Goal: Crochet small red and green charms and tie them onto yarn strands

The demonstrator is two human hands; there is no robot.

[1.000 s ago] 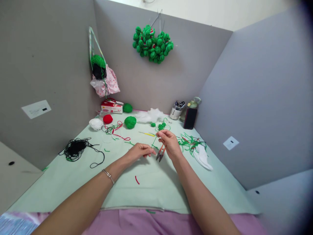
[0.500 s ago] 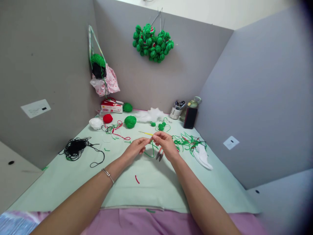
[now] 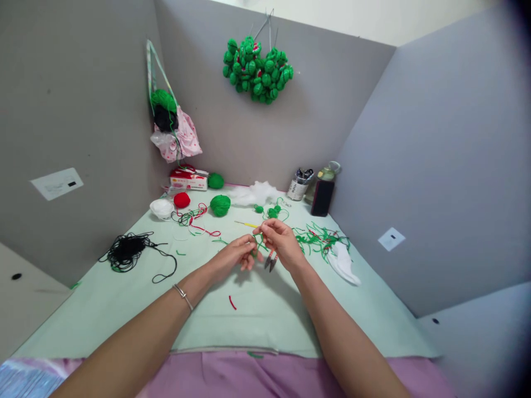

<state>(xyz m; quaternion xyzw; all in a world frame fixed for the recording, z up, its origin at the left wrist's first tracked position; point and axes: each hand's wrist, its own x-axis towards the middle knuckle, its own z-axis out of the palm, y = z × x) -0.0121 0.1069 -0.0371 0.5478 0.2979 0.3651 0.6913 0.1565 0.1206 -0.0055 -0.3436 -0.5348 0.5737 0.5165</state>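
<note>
Green yarn (image 3: 259,239) runs between my two hands above the middle of the table. My left hand (image 3: 237,253) has its fingers curled around part of that yarn. My right hand (image 3: 279,239) pinches the yarn between thumb and fingers, close to the left fingertips. A yellow crochet hook (image 3: 248,224) points left from beside my right fingertips; whether the fingers hold it is hard to tell. Below my right hand lie snips with dark blades (image 3: 271,262), partly covered by it. A short red strand (image 3: 233,302) rests nearer to me.
Black yarn (image 3: 129,250) lies at the left. Green (image 3: 220,205), red (image 3: 181,200) and white (image 3: 161,209) yarn balls sit farther back. Green scraps (image 3: 319,239), white material (image 3: 343,263), a phone (image 3: 322,198) and a pen cup (image 3: 299,185) are at the right. White stuffing (image 3: 258,193) lies behind.
My left hand has turned and its lower fingers have spread downward. My right hand has moved slightly up, and the green yarn between the hands has lifted.
</note>
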